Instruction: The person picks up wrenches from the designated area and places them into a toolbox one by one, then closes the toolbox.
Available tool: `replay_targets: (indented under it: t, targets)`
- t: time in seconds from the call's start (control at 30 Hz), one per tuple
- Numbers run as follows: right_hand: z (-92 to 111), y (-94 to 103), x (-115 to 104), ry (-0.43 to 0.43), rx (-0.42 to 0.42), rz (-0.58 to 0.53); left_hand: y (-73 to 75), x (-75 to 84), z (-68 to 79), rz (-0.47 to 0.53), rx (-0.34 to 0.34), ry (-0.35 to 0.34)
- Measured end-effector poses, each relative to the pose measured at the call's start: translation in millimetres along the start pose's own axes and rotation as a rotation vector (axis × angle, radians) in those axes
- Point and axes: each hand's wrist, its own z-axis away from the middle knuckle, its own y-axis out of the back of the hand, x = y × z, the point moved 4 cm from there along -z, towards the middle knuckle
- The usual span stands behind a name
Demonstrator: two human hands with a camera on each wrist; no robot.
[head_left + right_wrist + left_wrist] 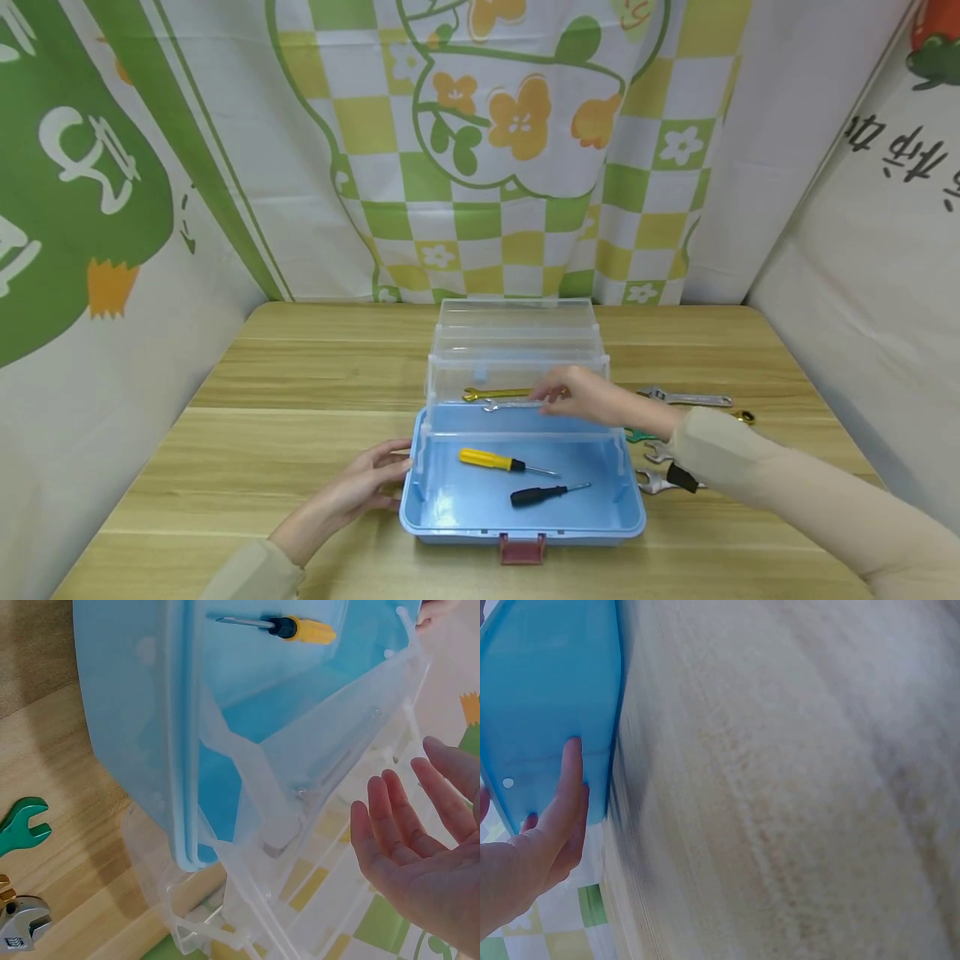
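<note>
A blue toolbox [525, 523] stands with its clear tiered trays [517, 342] folded out behind it. On its floor lie a yellow screwdriver [487, 459] and a black screwdriver [538, 496]. In a clear tray are a gold wrench [498, 393] and a silver wrench [512, 405]. My right hand [581, 395] hovers over their right ends; the right wrist view shows its fingers [405, 817] loosely extended, with nothing between them. My left hand [367, 477] rests against the box's left side, fingers [571, 769] fairly straight on the blue wall.
Right of the box, partly behind my right forearm, lie an adjustable wrench [690, 399], a green wrench [26, 825], silver wrenches [651, 482] and a gold-ended wrench [744, 417]. A dark object [682, 477] shows by my sleeve. A patterned curtain [510, 233] hangs behind the table.
</note>
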Motion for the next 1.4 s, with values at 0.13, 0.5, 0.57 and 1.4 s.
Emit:
replay_targets:
  t: [0.13,0.5,0.57,1.4]
  targets:
    - [10.6,2.3,-1.5,0.019,0.003,-0.015,0.5,0.1,-0.2,0.002,-0.002,0.000]
    - [35.5,5.1,2.7,0.000,0.042,-0.038,0.7,-0.1,1.0,0.000,0.005,0.004]
    - [40.6,6.0,4.5,-0.002,0.052,-0.041,0.7,-0.3,0.8,-0.002,0.009,0.005]
    - [101.4,20.1,21.2,-0.147,0.109,-0.126,1.1,-0.8,0.3,-0.001,0.004,0.005]
